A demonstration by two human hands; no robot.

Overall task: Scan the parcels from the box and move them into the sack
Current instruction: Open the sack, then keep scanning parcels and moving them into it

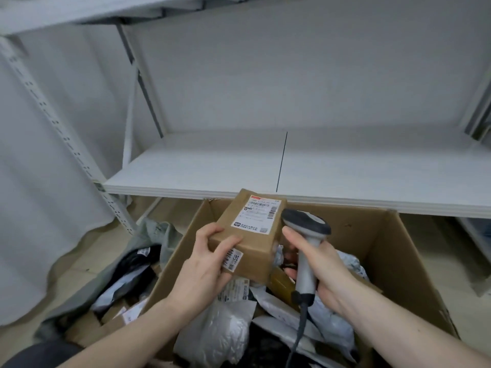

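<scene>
White shelving [292,166] across the far side, bare board with a dark seam down the middle. Below it, large open cardboard box [393,261] filling the lower right, heaped with grey and white poly-bag parcels [220,328]. To the left of the box, on the floor, grey-green sack [156,235] with its mouth open, dark and pale parcels already lying inside.

Held up over the box: small brown carton parcel [252,235], shipping label [256,216] facing up, a second smaller sticker on the near side. Left hand [207,264] gripping the parcel's near-left corner, thumb curled over the top edge, fingers wrapped underneath. Right hand [321,264] closed round the grip of a grey handheld scanner [305,235], cable trailing down from its base, scanner head just beside the parcel's right edge and tipped toward the label.

Judged step: reading the barcode, with the move into the sack not yet made.

Risks from here: scanner head very close and off to the side of the label, so possibly a missed read or the wrong barcode picked up, given two stickers. Corner-only grip on the parcel, so possibly a slip back into the box. Trailing cable possibly snagging on parcels below
</scene>
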